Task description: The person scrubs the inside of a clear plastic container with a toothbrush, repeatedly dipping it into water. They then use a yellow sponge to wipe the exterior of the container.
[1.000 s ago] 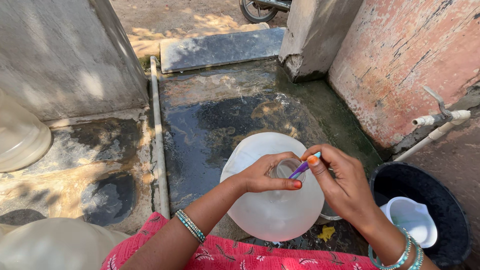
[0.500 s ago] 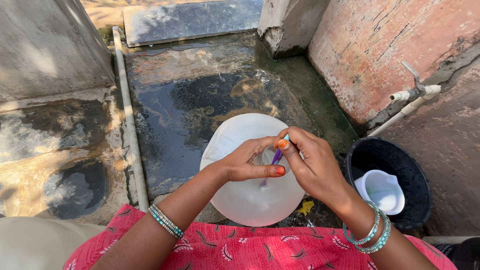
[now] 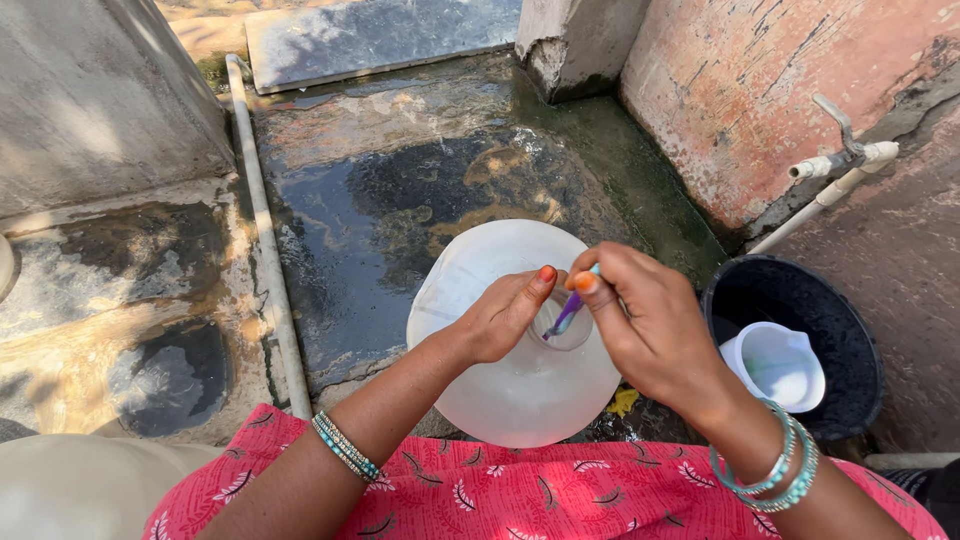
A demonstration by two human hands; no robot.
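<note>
Large pale jug (image 3: 520, 380) at frame centre, on wet floor (image 3: 400, 190). Left hand (image 3: 505, 315) clasps jug neck. Right hand (image 3: 640, 320) pinches purple brush (image 3: 568, 310), probably toothbrush, tip inside mouth. Advise firm neck hold, short strokes around rim.

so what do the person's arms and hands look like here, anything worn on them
Both arms are bare, no sleeves in view. The left hand has an orange-painted thumbnail, with a stack of thin teal and silver bangles on that forearm. The right hand also shows orange nail polish, with turquoise bangles at its wrist.
</note>
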